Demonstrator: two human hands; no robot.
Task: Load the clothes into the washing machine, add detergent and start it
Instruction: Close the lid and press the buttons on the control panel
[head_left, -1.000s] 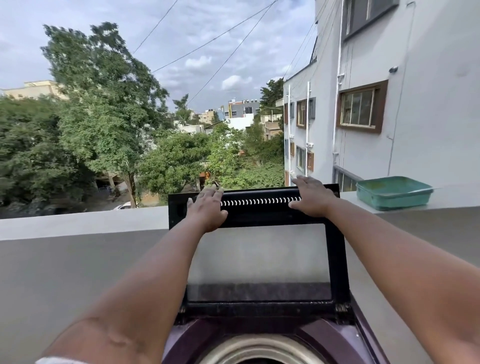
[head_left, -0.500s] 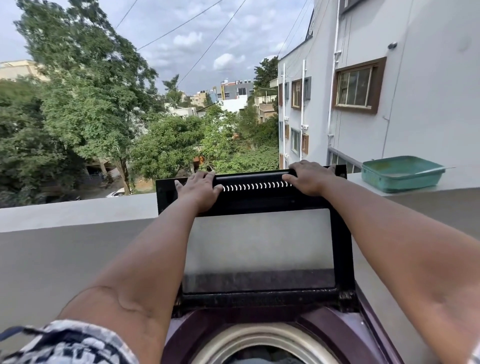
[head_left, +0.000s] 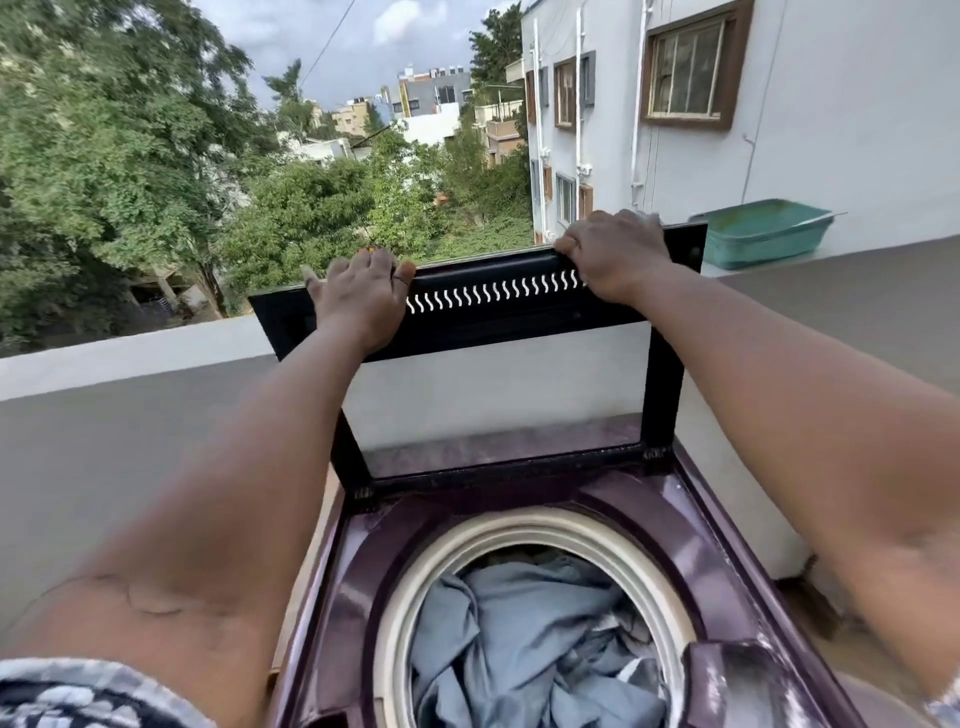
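A purple top-load washing machine (head_left: 358, 561) stands below me with its black-framed glass lid (head_left: 498, 306) raised upright. My left hand (head_left: 358, 301) lies over the lid's top edge at the left, fingers over the rim. My right hand (head_left: 613, 254) grips the top edge at the right, fingers curled over it. Blue-grey clothes (head_left: 519, 634) fill the round drum (head_left: 415, 582) beneath.
A grey parapet wall (head_left: 130, 415) runs behind the machine. A teal plastic tub (head_left: 763, 234) sits on the wall at the right. Trees and a white building lie beyond. A dark compartment (head_left: 737, 686) shows at the machine's front right.
My view has tipped downward, so the drum and the clothes in it now show. Both hands stay on the lid's top edge, and the lid looks tilted slightly to the left.
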